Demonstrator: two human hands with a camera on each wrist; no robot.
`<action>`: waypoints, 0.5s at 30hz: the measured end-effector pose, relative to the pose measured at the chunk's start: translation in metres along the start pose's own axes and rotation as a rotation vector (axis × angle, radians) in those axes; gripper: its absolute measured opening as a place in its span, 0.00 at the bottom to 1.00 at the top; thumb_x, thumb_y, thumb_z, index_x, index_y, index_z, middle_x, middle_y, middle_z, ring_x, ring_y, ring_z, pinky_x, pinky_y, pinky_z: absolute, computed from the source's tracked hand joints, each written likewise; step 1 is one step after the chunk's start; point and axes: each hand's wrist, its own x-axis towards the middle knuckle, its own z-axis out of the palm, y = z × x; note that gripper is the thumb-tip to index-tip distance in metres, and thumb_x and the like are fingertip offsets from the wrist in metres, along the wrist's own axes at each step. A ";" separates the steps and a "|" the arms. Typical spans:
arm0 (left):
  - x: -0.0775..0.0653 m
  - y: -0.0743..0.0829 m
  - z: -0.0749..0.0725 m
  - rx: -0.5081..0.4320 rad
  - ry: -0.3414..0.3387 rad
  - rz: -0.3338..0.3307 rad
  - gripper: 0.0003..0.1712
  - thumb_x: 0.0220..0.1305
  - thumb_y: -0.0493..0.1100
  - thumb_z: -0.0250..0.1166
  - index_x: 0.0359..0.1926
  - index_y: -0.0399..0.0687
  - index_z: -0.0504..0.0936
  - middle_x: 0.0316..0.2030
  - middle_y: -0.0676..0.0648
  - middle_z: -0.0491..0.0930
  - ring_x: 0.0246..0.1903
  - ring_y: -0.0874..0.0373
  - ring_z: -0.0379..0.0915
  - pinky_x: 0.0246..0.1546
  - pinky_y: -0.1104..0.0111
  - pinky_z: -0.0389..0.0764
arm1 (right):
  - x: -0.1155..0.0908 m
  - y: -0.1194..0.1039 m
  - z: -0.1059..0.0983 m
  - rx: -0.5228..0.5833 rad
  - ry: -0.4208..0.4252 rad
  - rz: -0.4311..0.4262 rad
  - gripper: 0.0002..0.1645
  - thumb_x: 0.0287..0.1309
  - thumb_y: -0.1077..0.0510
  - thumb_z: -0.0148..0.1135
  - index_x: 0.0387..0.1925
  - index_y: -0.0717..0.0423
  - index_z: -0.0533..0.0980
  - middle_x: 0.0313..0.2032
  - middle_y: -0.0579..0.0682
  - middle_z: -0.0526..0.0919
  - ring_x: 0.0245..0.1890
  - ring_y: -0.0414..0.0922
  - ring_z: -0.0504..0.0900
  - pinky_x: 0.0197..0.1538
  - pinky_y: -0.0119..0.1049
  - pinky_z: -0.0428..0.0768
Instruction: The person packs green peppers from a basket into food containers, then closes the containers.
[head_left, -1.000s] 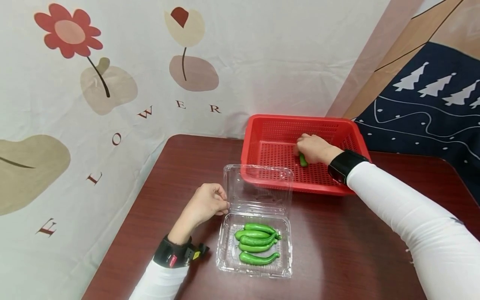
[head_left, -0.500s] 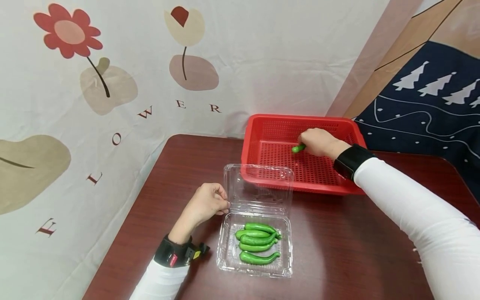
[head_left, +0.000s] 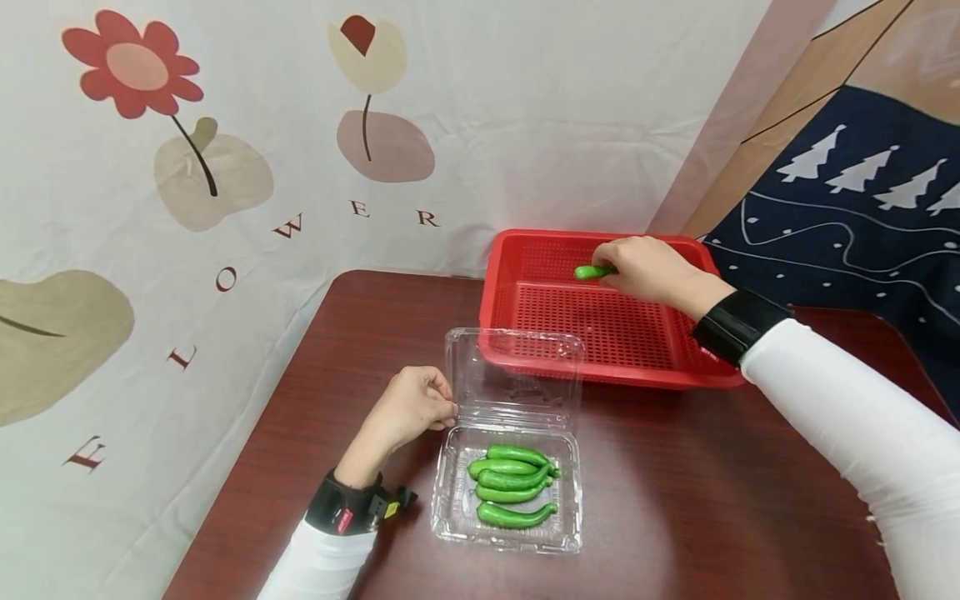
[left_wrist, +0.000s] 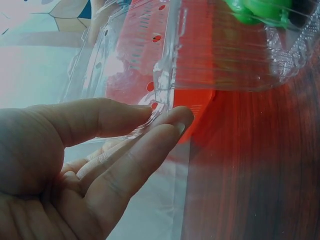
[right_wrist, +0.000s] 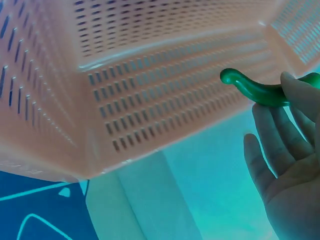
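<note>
My right hand pinches a green chili pepper between thumb and fingers, raised over the red basket. In the right wrist view the curved end of the chili pepper sticks out past the thumb. On the table a clear plastic clamshell box stands with its lid raised toward the basket. Several green chili peppers lie side by side in its base. My left hand pinches the box at its left hinge corner; the left wrist view shows thumb and fingertips at the clear plastic edge.
Behind the box stands the red perforated basket, its near wall overlapped by the raised lid in the head view. The dark red-brown tabletop carries both. A printed cloth hangs along the table's back edge.
My right hand has lifted the chili pepper from the basket's floor to above it, turning it from upright to sideways. The left hand has kept its grip on the box.
</note>
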 end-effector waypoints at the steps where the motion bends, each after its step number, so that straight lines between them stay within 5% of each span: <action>1: 0.000 0.000 0.000 0.003 0.001 0.002 0.09 0.56 0.23 0.68 0.32 0.35 0.77 0.24 0.41 0.86 0.24 0.54 0.85 0.31 0.58 0.91 | -0.002 -0.002 -0.003 0.010 0.023 -0.003 0.07 0.62 0.63 0.73 0.42 0.56 0.85 0.36 0.51 0.86 0.35 0.49 0.80 0.45 0.49 0.84; 15: 0.001 -0.001 0.000 0.026 -0.001 0.015 0.09 0.57 0.24 0.70 0.32 0.35 0.77 0.25 0.40 0.87 0.24 0.54 0.86 0.30 0.61 0.91 | -0.038 -0.020 -0.020 0.084 0.335 -0.038 0.16 0.57 0.65 0.77 0.48 0.60 0.86 0.41 0.56 0.88 0.39 0.50 0.83 0.45 0.49 0.85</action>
